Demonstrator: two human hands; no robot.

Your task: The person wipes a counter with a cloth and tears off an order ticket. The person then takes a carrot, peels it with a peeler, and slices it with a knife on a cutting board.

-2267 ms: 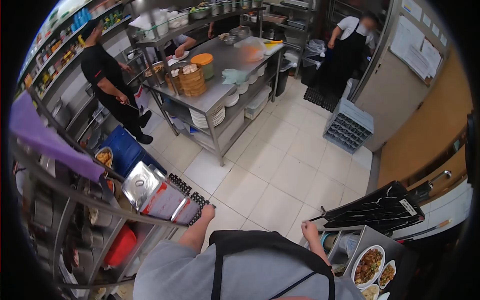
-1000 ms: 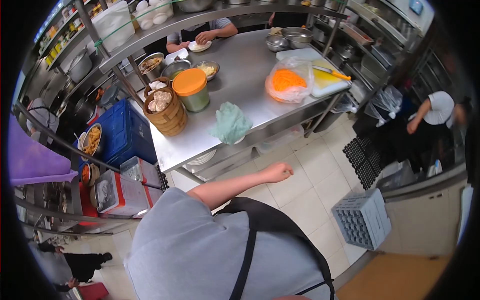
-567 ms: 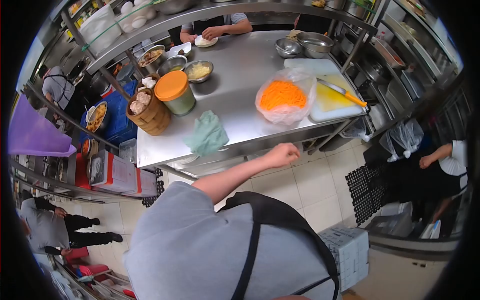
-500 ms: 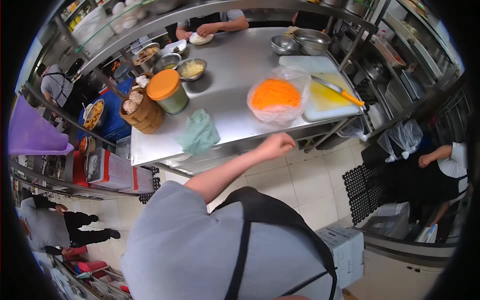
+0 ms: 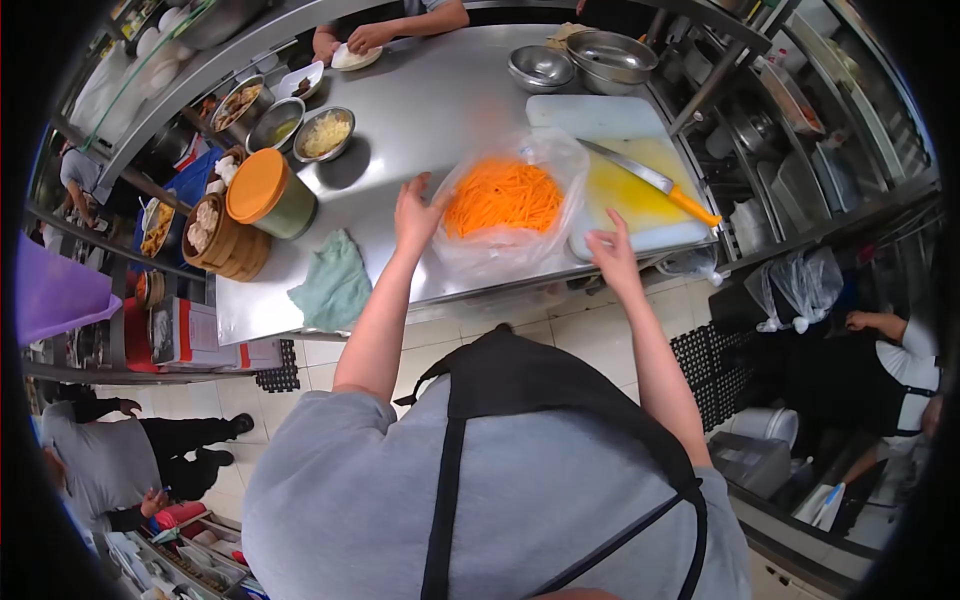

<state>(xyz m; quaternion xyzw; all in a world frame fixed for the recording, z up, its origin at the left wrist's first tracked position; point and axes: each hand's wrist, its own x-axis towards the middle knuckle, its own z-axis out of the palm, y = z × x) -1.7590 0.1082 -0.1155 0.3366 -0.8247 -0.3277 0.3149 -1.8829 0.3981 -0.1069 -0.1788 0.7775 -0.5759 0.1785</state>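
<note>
Shredded carrot (image 5: 505, 198) fills an open clear plastic bag (image 5: 560, 160) on the steel table (image 5: 420, 90). My left hand (image 5: 416, 214) is at the bag's left side, fingers apart; whether it touches the plastic I cannot tell. On the other side, my right hand (image 5: 613, 252) hovers by the near edge of the cutting board (image 5: 575, 110), open and holding nothing. A knife (image 5: 650, 182) with a yellow handle lies across the yellow-stained board. To the left of my left hand a green cloth (image 5: 335, 282) lies crumpled at the table's front edge.
An orange-lidded tub (image 5: 268, 195) and a bamboo steamer (image 5: 228, 238) stand at the table's left. Behind them are bowls, one with chopped yellowish food (image 5: 325, 134). Metal bowls (image 5: 610, 60) sit at the far right. Across the table, a person's hands (image 5: 365, 38) hold a small dish.
My left hand has moved left and forward to the bag's side. My right hand has come into view over the board's near edge. The whole view has shifted slightly.
</note>
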